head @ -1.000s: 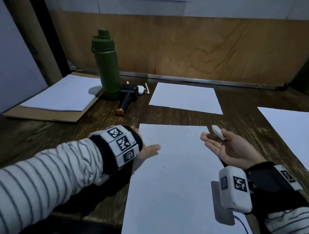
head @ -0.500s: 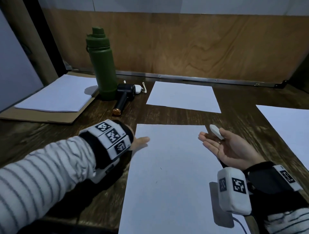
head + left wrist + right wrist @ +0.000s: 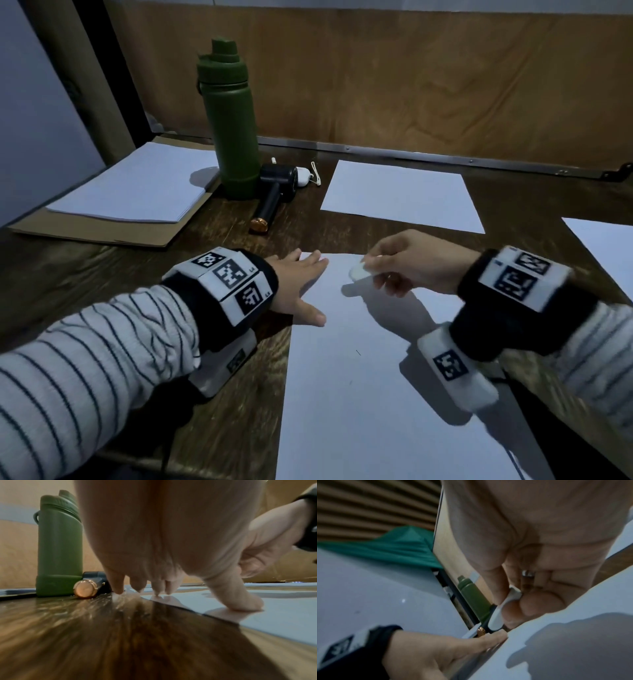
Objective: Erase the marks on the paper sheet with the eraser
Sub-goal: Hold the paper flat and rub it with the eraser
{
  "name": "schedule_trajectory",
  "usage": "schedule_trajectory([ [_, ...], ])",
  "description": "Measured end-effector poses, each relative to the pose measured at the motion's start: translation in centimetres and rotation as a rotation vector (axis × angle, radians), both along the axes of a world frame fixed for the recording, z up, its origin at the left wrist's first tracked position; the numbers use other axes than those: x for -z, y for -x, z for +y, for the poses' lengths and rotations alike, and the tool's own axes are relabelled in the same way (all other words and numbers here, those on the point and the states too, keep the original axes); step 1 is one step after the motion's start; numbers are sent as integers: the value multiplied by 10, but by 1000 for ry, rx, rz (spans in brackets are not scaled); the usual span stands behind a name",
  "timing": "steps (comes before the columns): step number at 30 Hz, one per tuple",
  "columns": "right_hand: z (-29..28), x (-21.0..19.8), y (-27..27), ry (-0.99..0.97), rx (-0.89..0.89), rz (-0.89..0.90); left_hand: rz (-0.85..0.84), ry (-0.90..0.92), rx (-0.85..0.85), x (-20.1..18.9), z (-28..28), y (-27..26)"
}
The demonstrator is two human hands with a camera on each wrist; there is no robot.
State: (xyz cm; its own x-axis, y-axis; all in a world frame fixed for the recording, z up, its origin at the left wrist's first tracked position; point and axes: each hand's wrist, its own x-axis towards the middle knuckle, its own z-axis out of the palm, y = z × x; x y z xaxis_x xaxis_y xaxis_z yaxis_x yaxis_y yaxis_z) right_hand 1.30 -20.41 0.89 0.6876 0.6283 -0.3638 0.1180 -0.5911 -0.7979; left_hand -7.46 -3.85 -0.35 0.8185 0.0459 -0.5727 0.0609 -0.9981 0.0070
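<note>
Landmark taken as the green bottle [image 3: 233, 130], which stood upright at the back left of the wooden table [image 3: 233, 394]. Left of the bottle, a stack of white paper [image 3: 137, 185] lay on a brown cardboard sheet [image 3: 102, 236]. Just right of the bottle's base lay a black handheld device [image 3: 274, 195] with a copper-coloured end, its handle pointing toward the person, and a small white object with a cord [image 3: 305, 176] sat beside its head. In front of the bottle, nearer the person, the left hand [image 3: 294, 284] lay flat with fingers straight and spread; in the left wrist view the thumb and two fingertips pressed on the far left corner of the paper sheet [image 3: 370, 377], the other fingertips on bare wood, holding nothing. The sheet lay in front and to the right of the bottle; two tiny dark marks [image 3: 358, 353] showed near its middle. Further right, the right hand [image 3: 411, 263] was held over the sheet's far edge, palm down, fingers curled. The white eraser [image 3: 359, 272] was pinched between thumb and fingertips, its free end protruding leftward toward the left hand's fingers; contact with the sheet could not be judged. Right of the bottle at the back lay a second sheet [image 3: 400, 195], and a third sheet [image 3: 606, 250] at the far right edge.
</note>
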Motion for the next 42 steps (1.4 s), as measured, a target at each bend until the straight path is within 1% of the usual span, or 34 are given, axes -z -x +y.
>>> schedule_trajectory([
  [3, 25, 3, -9, 96, -79, -85, 15, 13, 0, 2, 2, 0],
  [5, 37, 6, -15, 128, -106, -131, 8, 25, 4, 4, 3, -1],
  [9, 37, 9, -15, 211, -216, -238, 8, 28, -3, 7, 4, -4],
  [11, 28, 8, -11, 267, -312, -227, 20, 17, 8, 10, 4, -6],
  [13, 24, 6, -10, 295, -362, -196, 28, 0, 18, 12, 5, -8],
  [15, 29, 6, -12, 273, -333, -204, 28, -16, 23, 13, 4, -9],
  [18, 41, 9, -12, 216, -242, -239, 21, -11, 12, 11, 3, -9],
  [20, 36, 11, -10, 204, -205, -254, 27, -23, 0, 9, 3, -9],
  [22, 23, 14, -8, 231, -213, -246, 40, -51, 0, 9, 2, -9],
  [24, 10, 15, -4, 250, -218, -150, 51, -45, 9, 8, -1, -10],
  [26, 2, 15, -2, 208, -160, 7, 33, -20, 32, 6, -6, -11],
  [28, 1, 15, -4, 156, -80, 80, -22, 3, 65, 3, -10, -12],
  [29, 2, 14, -6, 128, -41, 75, -49, 19, 75, 2, -11, -12],
  [31, 9, 12, -11, 79, 13, 8, -74, 42, 83, 3, -13, -13],
  [34, 23, 12, -17, 108, -3, -102, -70, 31, 84, 7, -14, -13],
  [37, 26, 13, -15, 160, -61, -177, -55, 7, 77, 9, -12, -14],
  [40, 18, 14, -5, 259, -221, -261, -35, -5, 68, 10, -12, -16],
  [42, 18, 11, -1, 290, -255, -275, -25, -2, 62, 11, -12, -17],
])
